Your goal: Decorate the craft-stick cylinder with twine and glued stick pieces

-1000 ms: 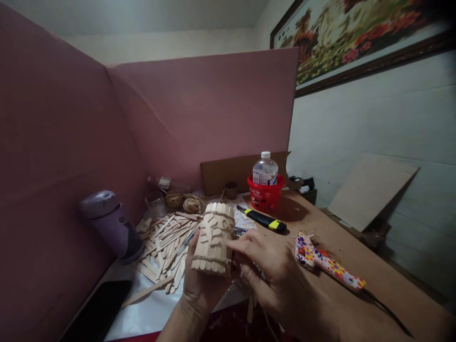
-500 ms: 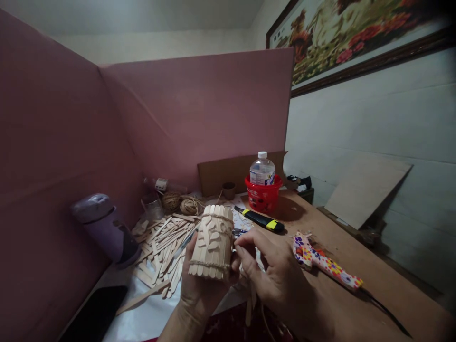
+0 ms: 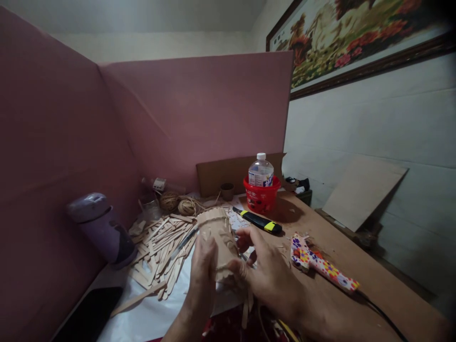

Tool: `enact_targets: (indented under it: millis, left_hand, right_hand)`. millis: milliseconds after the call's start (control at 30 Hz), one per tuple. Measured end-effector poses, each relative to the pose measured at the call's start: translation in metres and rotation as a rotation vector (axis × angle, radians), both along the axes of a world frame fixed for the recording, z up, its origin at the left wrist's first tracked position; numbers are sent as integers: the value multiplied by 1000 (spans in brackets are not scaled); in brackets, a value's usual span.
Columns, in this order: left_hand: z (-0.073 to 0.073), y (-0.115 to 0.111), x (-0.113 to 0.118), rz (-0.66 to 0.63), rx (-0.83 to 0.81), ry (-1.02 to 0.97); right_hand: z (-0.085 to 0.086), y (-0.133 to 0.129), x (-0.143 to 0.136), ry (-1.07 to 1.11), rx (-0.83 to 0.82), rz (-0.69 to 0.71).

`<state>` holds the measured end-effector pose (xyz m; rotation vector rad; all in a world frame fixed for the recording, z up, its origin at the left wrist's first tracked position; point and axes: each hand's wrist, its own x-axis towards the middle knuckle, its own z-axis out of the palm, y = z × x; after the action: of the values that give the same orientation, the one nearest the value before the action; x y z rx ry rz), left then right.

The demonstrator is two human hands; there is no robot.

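Note:
A cylinder of upright wooden craft sticks, bound with twine near its top, is held over the near part of the table; motion blurs its surface. My left hand wraps round its left side, thumb on the front. My right hand is at its right side, thumb touching the lower wall and fingers curved behind. Whether anything small is between the right fingers is hidden. Loose craft sticks lie in a pile left of the cylinder.
Beyond the hands are a black and yellow cutter and a red basket holding a plastic bottle. A flower-patterned glue gun lies right. Twine balls, a purple bottle and a black slab are left.
The cylinder has turned, so its leaf-shaped pieces face more to the right. My left thumb has come onto its front, and my right hand has moved against its right side.

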<state>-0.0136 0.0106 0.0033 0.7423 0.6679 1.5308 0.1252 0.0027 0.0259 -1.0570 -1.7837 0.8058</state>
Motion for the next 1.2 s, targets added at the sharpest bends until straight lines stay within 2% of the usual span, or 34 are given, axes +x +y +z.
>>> enact_targets:
  millis: [67,200,300,433,600,733,833,1033,1200]
  left_hand:
    - [-2,1,1,63,28,96]
    - [-6,2,-2,136,55,294]
    - [-5,3,-4,110,-21,205]
    - [4,1,-4,84,-117,64]
    - [13,-3,-5,13,-114,32]
    - [14,-4,-3,-54,-63,24]
    - [8,2,-2,-67,-13,39]
    - [-12,13,-6,61,-13,200]
    - [-12,10,-4,91,16,213]
  right_hand:
    - [-5,1,-3,69,-109,85]
    - [-15,2,-9,217,-232,143]
    - [-22,9,-9,383,-283,201]
    - [-27,20,-5,562,-328,314]
    - [-24,22,-2,629,-421,406]
    - [-21,23,-2,694,-462,471]
    - [-23,25,-1,679,-425,475]
    - [-31,29,-2,595,-382,410]
    - [-35,24,-6,549,-322,317]
